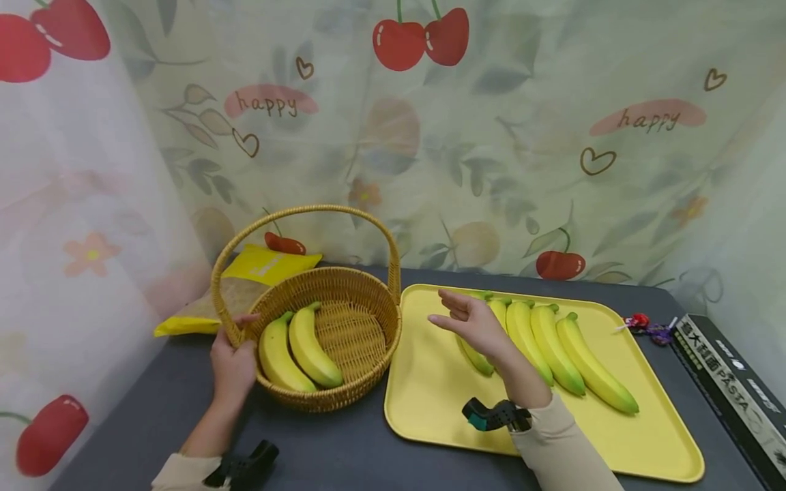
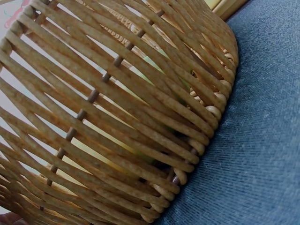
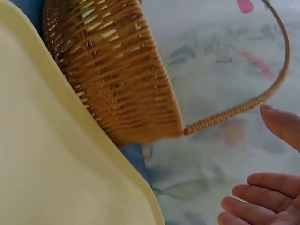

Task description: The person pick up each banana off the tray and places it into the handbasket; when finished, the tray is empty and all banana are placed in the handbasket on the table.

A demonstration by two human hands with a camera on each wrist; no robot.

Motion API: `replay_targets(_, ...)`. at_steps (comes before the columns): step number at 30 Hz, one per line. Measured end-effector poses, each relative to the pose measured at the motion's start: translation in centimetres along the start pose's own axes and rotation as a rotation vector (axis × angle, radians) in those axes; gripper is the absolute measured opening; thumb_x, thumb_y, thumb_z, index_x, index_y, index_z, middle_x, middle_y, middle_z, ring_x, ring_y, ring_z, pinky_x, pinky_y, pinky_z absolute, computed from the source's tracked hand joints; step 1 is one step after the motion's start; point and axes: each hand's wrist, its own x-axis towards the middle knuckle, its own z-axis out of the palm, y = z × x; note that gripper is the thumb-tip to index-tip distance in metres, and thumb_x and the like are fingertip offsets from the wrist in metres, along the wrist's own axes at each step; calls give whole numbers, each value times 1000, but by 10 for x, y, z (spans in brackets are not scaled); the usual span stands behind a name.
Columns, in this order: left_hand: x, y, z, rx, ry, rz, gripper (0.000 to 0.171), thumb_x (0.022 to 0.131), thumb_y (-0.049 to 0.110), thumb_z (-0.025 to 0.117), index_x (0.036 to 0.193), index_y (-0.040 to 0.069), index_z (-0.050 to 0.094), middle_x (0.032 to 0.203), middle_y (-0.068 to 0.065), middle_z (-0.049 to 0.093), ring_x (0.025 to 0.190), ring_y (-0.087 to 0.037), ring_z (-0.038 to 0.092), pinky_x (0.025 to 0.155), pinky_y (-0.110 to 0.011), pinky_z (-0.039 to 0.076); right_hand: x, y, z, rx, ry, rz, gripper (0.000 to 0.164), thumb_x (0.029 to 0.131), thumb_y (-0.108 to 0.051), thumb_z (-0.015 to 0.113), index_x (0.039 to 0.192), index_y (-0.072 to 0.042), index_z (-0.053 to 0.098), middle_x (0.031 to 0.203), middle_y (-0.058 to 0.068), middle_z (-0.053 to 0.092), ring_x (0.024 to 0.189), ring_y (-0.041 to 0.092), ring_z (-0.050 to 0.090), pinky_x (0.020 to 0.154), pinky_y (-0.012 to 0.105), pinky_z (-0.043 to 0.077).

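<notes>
Seven bananas (image 1: pixel 598 372), two hands (image 1: pixel 475 329), one basket (image 1: pixel 362 334), one tray (image 1: pixel 424 395), one packet (image 1: pixel 270 264), one box (image 1: pixel 731 389).

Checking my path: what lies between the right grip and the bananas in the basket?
Head view: bare yellow tray, then the basket's rim and woven floor.

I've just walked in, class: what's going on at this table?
A person's left hand holds the wicker basket near the foot of its handle. Two bananas lie inside. The right hand is empty, fingers extended, above the yellow tray, where more bananas lie side by side.
</notes>
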Motion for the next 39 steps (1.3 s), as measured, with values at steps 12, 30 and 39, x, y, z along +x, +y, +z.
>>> replay_targets(12,0,2,-1,4,-13,-11,41,82,-12,38,117,2,56,119,-10,59,116,-14,45,86,-19,30,8,28,-11,-15,179,74,74,87,-32,64,145,-4,29,152,14,27,141,29,23,112,41,26)
replay_targets(30,-1,-1,-1,-12,10,-9,40,82,-12,39,114,1,57,108,1,60,111,-5,46,85,-12,31,21,56,-5,-220,244,114,76,86,-27,65,146,-3,26,152,17,25,140,33,19,112,47,22)
replay_targets(39,1,-1,0,-14,12,-3,40,81,-13,39,114,2,58,108,2,60,109,-3,46,82,-13,31,24,62,0,-266,214,81,73,85,-20,67,144,1,29,150,20,27,141,34,18,113,46,21)
